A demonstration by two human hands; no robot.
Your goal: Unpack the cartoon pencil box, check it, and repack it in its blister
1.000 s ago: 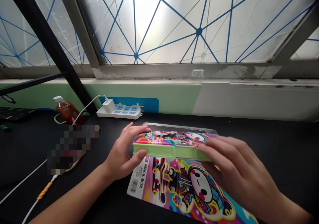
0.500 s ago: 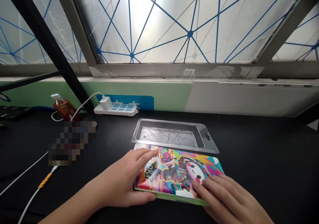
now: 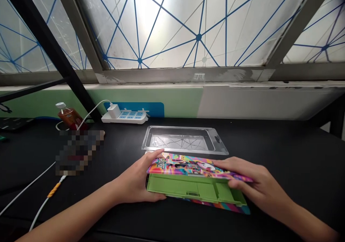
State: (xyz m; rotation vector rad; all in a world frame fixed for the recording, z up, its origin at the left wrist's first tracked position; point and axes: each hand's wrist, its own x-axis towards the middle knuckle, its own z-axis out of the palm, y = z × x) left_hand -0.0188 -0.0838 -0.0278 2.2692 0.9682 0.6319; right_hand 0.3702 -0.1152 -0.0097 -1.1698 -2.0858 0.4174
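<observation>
A pencil case [image 3: 185, 188] with a colourful cartoon lid and a green inside is at the front middle of the black desk. Its lid [image 3: 188, 164] is partly lifted, showing green compartments with nothing visible in them. My left hand [image 3: 137, 179] grips the case's left end, thumb low at the front and fingers over the top. The right edge of the lid is pinched between the thumb and fingers of my right hand [image 3: 250, 177]. Just behind the case lies a clear plastic blister tray [image 3: 185, 152].
A white power strip [image 3: 126, 117] with a plugged-in charger stands by the wall. To the left are an amber drink bottle [image 3: 70, 116], a pixelated object [image 3: 79, 152] and white cables [image 3: 40, 206]. A black frame post [image 3: 54, 44] slants down at the left.
The lid of the pencil case has come up at the front, baring the green inside. My right hand has moved from the lid's top to its right edge. The view has shifted slightly.
</observation>
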